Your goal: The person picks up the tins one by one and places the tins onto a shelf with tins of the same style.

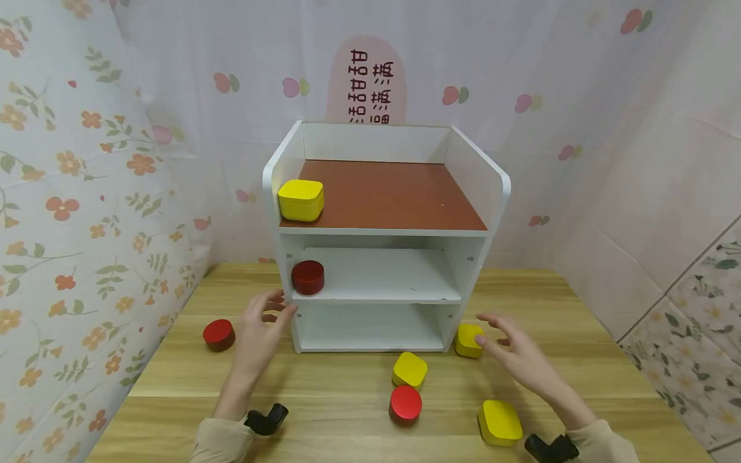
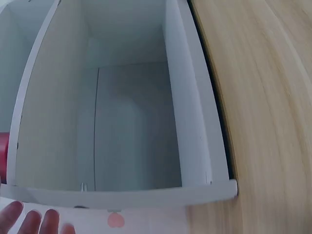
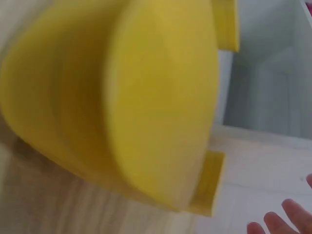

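Fingers and thumb of your right hand point(image 1: 518, 354) stand apart, holding nothing, right of centre in the head frame; they point left at the yellow box point(image 1: 466, 342), which sits on the surface point(image 1: 336, 411) by the white shelf's point(image 1: 492, 193) lower right corner. That sideways relation is probably what your grasp turns on: the box lies just left of the fingers, your thumb tip overlapping its right edge, the shelf close on its other side. Its top looks squarish with rounded corners — no clear long axis to line up with. Whether your thumb touches it, you can't tell; a blurred yellow shape point(image 3: 161, 97) fills much of the right wrist view. Your left hand point(image 1: 263, 328) is well apart, left of centre by the shelf's left wall, fingers loosely spread — so your right is nearer.
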Available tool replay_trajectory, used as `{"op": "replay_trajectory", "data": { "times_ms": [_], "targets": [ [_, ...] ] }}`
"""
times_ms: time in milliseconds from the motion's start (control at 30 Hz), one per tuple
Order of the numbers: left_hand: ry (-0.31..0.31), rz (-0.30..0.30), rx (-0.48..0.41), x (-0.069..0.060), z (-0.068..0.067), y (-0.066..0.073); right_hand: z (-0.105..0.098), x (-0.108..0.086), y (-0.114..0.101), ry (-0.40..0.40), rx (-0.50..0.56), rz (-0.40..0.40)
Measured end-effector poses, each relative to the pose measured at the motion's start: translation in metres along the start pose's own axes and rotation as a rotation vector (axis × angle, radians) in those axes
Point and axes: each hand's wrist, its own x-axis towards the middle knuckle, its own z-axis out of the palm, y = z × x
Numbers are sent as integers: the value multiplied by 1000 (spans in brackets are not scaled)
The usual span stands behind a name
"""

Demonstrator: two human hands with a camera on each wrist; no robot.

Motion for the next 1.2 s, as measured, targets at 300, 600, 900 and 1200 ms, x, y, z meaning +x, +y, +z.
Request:
{"op": "replay_trajectory", "data": {
  "times_ms": [300, 600, 900, 1200],
  "targets": [
    [12, -109, -64, 2, 3, 0, 6, 14, 14, -11, 58, 54],
    [-37, -178, -69, 4, 1, 23, 17, 18, 33, -33, -26, 82],
    [-64, -186, -138, 3, 4, 12, 23, 20, 42, -84, -55, 162],
    [-58, -162, -152, 3, 7, -2, 24, 26, 50, -98, -47, 210]
  ]
}}
